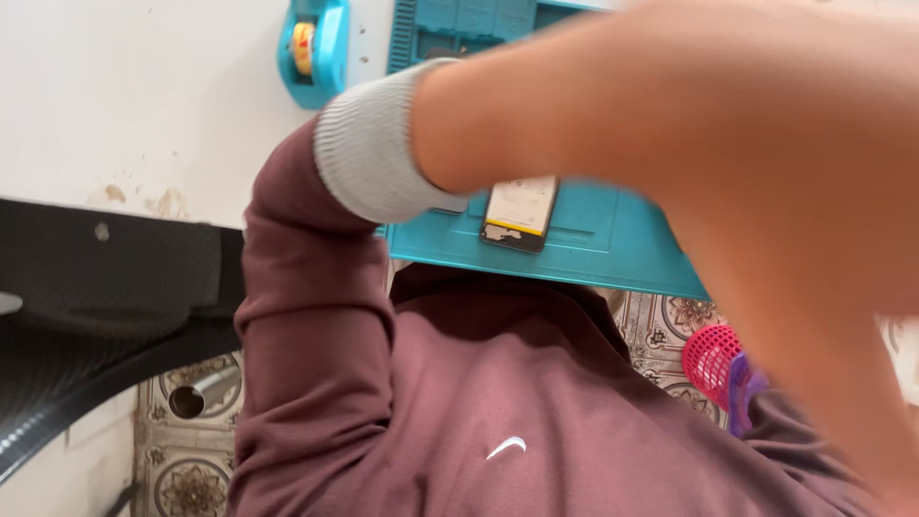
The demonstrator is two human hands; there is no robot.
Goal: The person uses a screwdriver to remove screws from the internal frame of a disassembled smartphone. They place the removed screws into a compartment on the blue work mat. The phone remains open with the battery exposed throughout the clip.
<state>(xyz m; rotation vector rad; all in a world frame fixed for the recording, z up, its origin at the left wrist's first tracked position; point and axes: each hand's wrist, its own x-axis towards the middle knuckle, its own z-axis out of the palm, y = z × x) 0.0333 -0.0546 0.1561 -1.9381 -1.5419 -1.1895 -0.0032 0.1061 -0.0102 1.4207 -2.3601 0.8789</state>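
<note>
View straight down the wearer's own chest, in a maroon sweatshirt. A bare forearm with a grey cuff sweeps across the upper frame, close to the camera and heavily blurred. It appears to be the left arm, running from the left edge toward the right and then down the right side.

The left hand is lost in that blur, so I cannot tell whether it is spread or clenched. It shows no sign of holding anything. The right hand is out of sight.

A phone lies flat near the front edge of a teal mat on the white counter, partly hidden behind the forearm and touched by nothing. A teal tool sits beyond the mat.

Below are a patterned tiled floor, a pink basket and a black chair.

As I judge it, this is a pause between handling steps. Work on the phone would call for lowering a hand to the mat.
</note>
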